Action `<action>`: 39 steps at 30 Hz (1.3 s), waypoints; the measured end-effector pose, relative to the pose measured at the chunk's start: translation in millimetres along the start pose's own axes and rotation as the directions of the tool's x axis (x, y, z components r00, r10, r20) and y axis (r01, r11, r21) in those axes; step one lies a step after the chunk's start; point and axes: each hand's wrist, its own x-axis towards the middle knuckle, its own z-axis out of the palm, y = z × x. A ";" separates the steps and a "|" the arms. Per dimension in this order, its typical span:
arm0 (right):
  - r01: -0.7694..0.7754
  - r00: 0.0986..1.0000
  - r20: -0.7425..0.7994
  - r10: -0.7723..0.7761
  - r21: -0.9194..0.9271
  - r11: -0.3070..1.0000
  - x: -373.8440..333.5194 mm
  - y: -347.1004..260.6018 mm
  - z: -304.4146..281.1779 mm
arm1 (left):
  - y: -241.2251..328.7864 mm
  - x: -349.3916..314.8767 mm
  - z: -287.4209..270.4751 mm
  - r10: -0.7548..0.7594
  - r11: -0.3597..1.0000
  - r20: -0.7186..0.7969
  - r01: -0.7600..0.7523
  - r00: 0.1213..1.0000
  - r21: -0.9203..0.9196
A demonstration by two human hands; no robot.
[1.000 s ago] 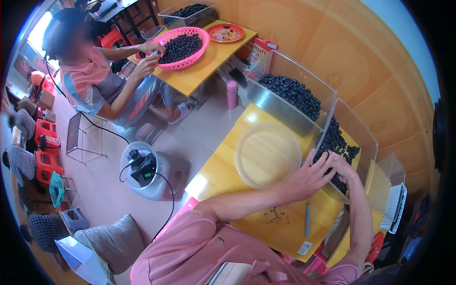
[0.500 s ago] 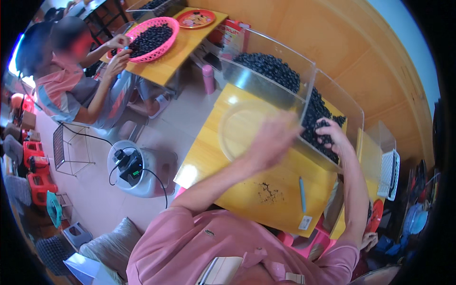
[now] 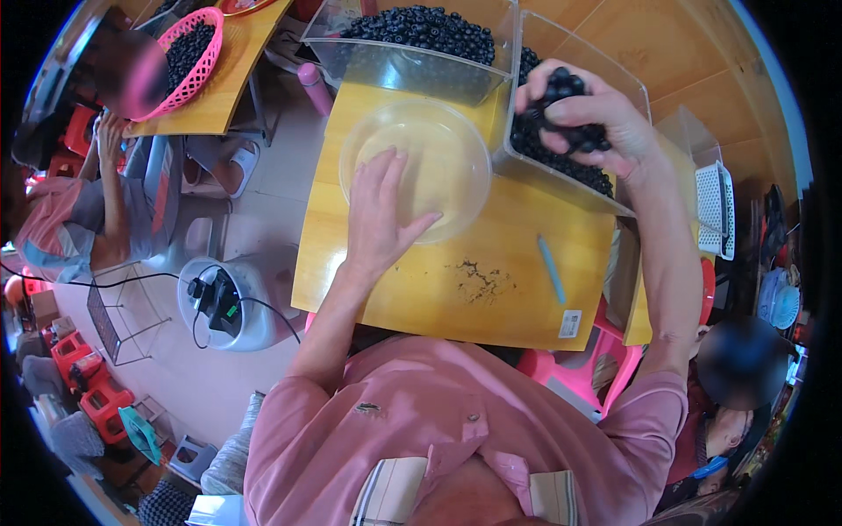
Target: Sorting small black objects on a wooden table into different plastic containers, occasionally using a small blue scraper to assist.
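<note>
My right hand (image 3: 605, 123) is closed around a handful of small black beads (image 3: 566, 110), raised above the right clear plastic bin (image 3: 561, 182). More black beads fill that bin. My left hand (image 3: 379, 210) is open, fingers spread, over the left part of a round, shallow, clear plastic dish (image 3: 469, 197). No beads show in the dish. Behind the dish stands a second clear bin (image 3: 412, 77) with a heap of black beads (image 3: 425, 35). A thin blue stick-like tool (image 3: 552, 268) lies on the yellow table (image 3: 395, 302), beside dark crumbs (image 3: 478, 280).
A white label (image 3: 570, 323) lies at the table's front edge, above a pink stool (image 3: 583, 373). On the left, a person sits by another table with a pink basket (image 3: 215, 48) of beads. A pink bottle (image 3: 313, 86) and a cabled pale tub (image 3: 259, 280) stand nearby. Another person is at right.
My right hand has lifted from the bin with a handful of beads. My left hand has moved left and settled over the dish. The view has shifted.
</note>
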 end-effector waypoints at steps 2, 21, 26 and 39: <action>-0.005 0.999 0.033 0.004 0.030 1.000 4.9 14.0 29.8 | 4.3 -5.0 1.2 0.004 0.996 0.038 -0.007 0.999 0.090; -0.240 0.970 -0.020 0.241 0.043 0.970 -30.4 151.7 32.3 | 14.9 -46.6 1.9 -0.074 0.915 0.063 0.042 0.995 0.401; -0.188 0.947 -0.273 0.169 -0.045 0.981 -42.2 182.0 15.9 | 53.8 -44.2 34.9 0.154 0.971 0.269 -0.096 0.951 -0.219; -0.011 0.510 -0.449 -0.733 -0.856 0.517 -15.5 258.6 42.3 | 53.2 0.3 108.1 0.004 0.984 0.437 0.074 0.899 -0.163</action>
